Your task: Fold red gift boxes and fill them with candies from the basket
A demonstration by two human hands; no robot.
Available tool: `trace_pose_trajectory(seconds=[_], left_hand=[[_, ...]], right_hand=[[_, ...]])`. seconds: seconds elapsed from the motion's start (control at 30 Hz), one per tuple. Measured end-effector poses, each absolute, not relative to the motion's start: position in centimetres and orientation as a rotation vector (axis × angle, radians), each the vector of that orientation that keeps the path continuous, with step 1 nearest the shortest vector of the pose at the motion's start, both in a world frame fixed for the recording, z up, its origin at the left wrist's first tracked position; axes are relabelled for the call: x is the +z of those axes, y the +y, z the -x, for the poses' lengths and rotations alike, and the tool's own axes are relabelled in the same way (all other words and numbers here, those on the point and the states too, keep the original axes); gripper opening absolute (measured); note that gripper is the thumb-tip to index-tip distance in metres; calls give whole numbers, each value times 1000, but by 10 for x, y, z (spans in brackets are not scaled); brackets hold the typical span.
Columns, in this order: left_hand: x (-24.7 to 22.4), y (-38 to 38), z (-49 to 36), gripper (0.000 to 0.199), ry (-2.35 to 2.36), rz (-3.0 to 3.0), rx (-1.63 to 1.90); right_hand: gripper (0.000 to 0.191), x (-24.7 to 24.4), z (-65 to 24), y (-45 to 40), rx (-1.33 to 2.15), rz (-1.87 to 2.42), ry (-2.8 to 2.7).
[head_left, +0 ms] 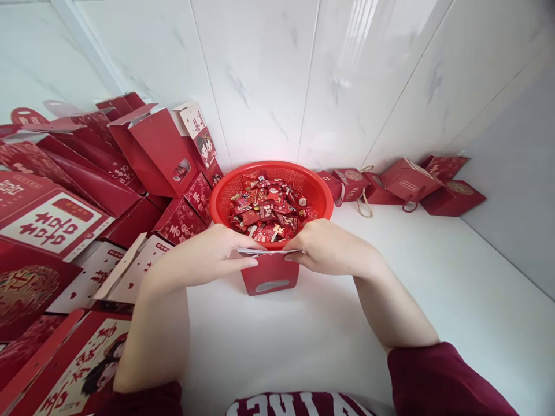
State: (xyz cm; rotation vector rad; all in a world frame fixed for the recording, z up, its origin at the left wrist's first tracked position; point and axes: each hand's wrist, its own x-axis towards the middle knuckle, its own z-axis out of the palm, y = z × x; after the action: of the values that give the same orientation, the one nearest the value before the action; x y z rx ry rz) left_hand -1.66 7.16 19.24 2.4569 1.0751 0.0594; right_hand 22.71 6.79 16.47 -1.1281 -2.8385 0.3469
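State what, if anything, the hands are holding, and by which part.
A small red paper bag, held by its top edge: the left hand pinches one end, the right hand the other.

Colander [219,196] on tabletop [277,341], near back wall [260,75]; wrapped candies [269,207] inside it. Window gift box [272,271] just before colander, on person's side. Left of colander: packed gift boxes [160,150], some leaning on others, reaching from back wall toward person. Right of colander: small handled boxes [410,180] along back wall, ending near side wall [515,167].
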Motion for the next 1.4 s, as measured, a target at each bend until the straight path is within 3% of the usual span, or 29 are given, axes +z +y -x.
trace_pose_trajectory(seconds=[0.17,0.3,0.43,0.67,1.0,1.4], left_hand=[[194,72,17,40,1065,-2466,-4],[184,80,4,26,1056,-2541,-115],[178,82,0,26,1051,-2566,-111],[179,79,3,26,1082,-2593,-125],[177,81,2,21,1019,-2393,-187],[176,72,-4,30,1060,-2576,-88]], right_hand=[[24,159,-226,68,347,1188,-2816],[23,158,-224,67,366,1272,-2788],[26,163,-228,64,552,1210,-2742],[56,165,-229,66,765,1048,-2669],[26,159,-227,72,728,926,-2722],[27,156,-217,65,381,1010,-2816]])
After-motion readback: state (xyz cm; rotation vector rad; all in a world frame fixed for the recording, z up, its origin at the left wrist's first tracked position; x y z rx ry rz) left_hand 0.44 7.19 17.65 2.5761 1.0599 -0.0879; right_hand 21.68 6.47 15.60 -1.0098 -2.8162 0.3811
